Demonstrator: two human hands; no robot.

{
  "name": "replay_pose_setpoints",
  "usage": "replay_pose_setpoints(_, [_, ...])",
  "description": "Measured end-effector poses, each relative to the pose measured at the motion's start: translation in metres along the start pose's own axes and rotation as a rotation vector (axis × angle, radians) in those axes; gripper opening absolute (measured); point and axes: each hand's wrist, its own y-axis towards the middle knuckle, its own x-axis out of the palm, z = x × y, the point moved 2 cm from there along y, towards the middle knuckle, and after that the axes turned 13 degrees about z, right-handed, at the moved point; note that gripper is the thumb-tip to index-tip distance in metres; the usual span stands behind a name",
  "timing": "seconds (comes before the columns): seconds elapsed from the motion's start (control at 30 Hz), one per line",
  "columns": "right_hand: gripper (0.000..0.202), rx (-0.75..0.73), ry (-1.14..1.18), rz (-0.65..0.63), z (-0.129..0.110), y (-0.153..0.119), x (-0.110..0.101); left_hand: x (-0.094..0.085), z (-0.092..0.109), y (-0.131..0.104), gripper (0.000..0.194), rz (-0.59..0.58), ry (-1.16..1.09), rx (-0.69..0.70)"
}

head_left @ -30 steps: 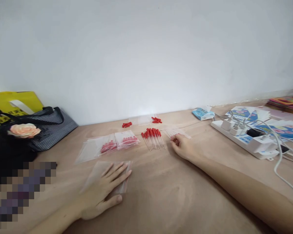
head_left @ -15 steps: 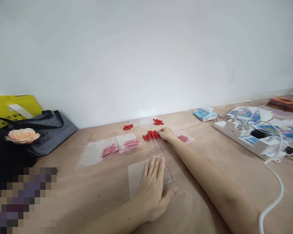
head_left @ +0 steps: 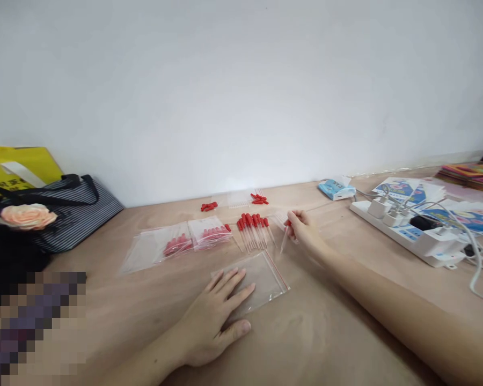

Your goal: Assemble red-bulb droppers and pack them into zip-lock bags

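My left hand lies with fingers spread on the left part of a clear zip bag with a red seal line. Between the fingertips of my right hand is a red-capped dropper, its thin clear tip pointing down. Several more red-capped droppers lie fanned out beyond the bag. To their left are filled bags of red-capped pieces. Another bag lies partly hidden behind my right hand.
Small heaps of red caps lie near the wall beside clear tubes. A tissue pack, a power strip with cables and printed cards are on the right. A striped bag stands at the left.
My right hand has moved right from the fanned droppers and now holds one dropper. My left hand has slid left, with its fingers wider, uncovering more of the clear bag.
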Motion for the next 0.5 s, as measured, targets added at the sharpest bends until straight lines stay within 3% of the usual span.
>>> replay_pose_setpoints(0.17, [0.030, 0.039, 0.164, 0.055, 0.013, -0.022, -0.027, 0.001, -0.002, 0.000, 0.055, 0.023, -0.015, 0.008])
replay_pose_setpoints(0.5, [0.033, 0.012, 0.144, 0.025, 0.014, -0.034, -0.018, -0.002, 0.001, 0.002, 0.054, -0.002, 0.000, 0.003])
